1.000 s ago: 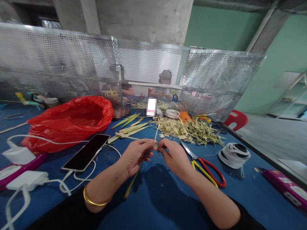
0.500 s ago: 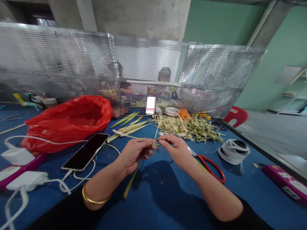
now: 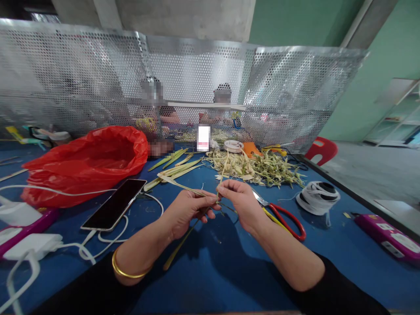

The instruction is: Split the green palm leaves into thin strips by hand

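In the head view, the thin plant strips (image 3: pixel 175 183) are held between the left hand (image 3: pixel 188 207) and the right hand (image 3: pixel 239 200), over the blue table (image 3: pixel 229 288). They are pale yellow-green and cross at the fingertips — one sticks up, one pokes out past the left hand, and one hangs down under it. The left hand is curled, thumb and finger pinching the crossing. The right hand pinches the strip that sticks up. Both arms reach forward, with scissors (image 3: pixel 288 222) beside the right one.
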`<state>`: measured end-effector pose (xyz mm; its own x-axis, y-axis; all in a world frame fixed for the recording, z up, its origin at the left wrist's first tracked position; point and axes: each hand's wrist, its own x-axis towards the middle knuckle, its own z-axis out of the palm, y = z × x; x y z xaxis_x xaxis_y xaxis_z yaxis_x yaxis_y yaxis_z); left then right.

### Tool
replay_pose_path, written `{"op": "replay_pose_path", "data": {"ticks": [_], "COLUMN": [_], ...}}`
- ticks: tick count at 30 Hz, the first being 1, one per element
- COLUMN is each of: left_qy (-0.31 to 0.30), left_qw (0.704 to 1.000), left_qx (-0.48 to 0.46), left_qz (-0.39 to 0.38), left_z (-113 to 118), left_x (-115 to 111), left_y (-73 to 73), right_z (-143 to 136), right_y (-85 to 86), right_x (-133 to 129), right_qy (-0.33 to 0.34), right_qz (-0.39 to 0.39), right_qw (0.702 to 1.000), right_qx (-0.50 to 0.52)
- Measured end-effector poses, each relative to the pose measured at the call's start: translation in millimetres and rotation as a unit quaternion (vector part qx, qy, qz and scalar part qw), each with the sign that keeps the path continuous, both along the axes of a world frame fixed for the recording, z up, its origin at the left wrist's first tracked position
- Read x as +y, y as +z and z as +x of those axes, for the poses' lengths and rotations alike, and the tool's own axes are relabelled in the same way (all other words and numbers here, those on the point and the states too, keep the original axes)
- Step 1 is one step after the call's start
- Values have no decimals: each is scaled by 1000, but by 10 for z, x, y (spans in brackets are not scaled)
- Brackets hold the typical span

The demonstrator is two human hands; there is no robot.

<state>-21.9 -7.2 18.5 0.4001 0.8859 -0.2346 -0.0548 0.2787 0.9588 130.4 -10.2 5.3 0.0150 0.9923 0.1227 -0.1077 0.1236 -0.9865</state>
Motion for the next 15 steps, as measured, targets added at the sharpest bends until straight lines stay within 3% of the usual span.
{"op": "replay_pose_path", "data": {"ticks": [5,15], "left_qy": [-28,-29], "left_qw": [1000,999], "left_qx": [11,-15], "left_qz": [1,-28], "left_z": [-7,-2], "left_x": [-5,-1], "left_y": [-26,6], "right_z": [-14,19], "right_y": [-4,59], "right_x": [19,12], "right_qy": [-56,-36], "right_qz": [17,-5], "right_qw": [998,999], "right_qx": [-5,35]}}
